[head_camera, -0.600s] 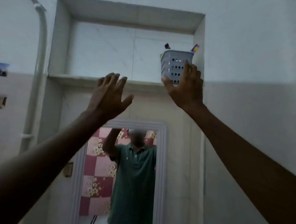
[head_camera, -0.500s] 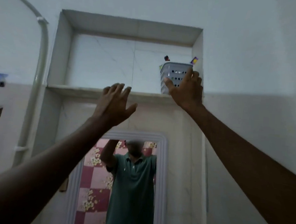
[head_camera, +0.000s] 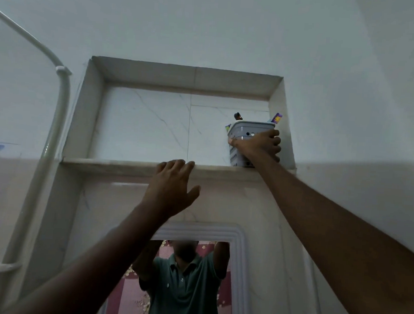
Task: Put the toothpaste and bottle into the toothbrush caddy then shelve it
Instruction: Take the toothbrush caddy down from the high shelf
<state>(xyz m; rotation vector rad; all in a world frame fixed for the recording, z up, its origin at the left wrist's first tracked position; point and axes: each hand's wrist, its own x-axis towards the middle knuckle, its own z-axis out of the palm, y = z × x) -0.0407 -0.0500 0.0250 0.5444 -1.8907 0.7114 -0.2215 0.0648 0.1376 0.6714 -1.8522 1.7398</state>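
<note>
A grey perforated toothbrush caddy [head_camera: 242, 131] stands at the right end of the marble shelf [head_camera: 118, 165] inside a wall niche. A dark bottle top [head_camera: 237, 115] and a purple and yellow item [head_camera: 277, 117] poke out over its rim; the toothpaste itself I cannot make out. My right hand [head_camera: 258, 145] is wrapped around the caddy's front, thumb on its left side. My left hand [head_camera: 172, 188] is raised, fingers spread, its fingertips at the shelf's front edge, holding nothing.
The niche's right wall [head_camera: 286, 127] is close beside the caddy. The shelf's left and middle stretch is bare marble. A white pipe [head_camera: 58, 113] runs down the wall at left. Below hangs a white-framed mirror [head_camera: 237, 255] reflecting a person in a green shirt.
The view has tilted upward. My right hand has closed around the caddy, which now stands on the shelf by the niche's right wall. My left hand has risen to the shelf edge.
</note>
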